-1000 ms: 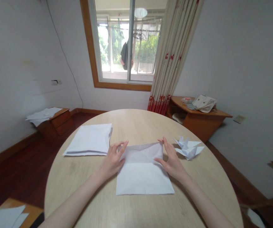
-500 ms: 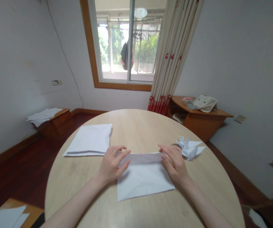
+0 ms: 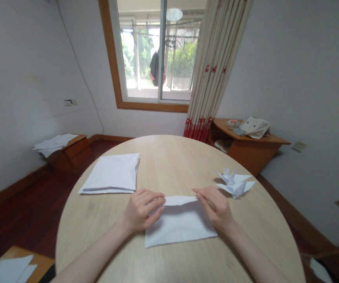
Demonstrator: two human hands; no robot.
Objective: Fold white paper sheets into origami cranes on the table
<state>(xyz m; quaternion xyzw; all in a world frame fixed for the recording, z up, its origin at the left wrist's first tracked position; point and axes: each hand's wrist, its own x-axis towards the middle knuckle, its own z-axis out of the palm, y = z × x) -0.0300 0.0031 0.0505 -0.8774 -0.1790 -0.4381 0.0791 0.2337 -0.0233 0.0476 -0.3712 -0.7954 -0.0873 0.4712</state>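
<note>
Two grips pinch folded white paper sheet [image 3: 179,225] — left hand [image 3: 141,210] at left end, right hand [image 3: 217,208] at right.

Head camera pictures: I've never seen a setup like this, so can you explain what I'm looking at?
There is no machine here. A person wears a camera on their head, so each picture looks forward and down at their own bare hands. The left hand and the right hand hold a folded sheet of white paper near its folded top edge, on a round wooden table. A stack of white paper lies to the left, and an origami paper crane lies to the right.
</note>
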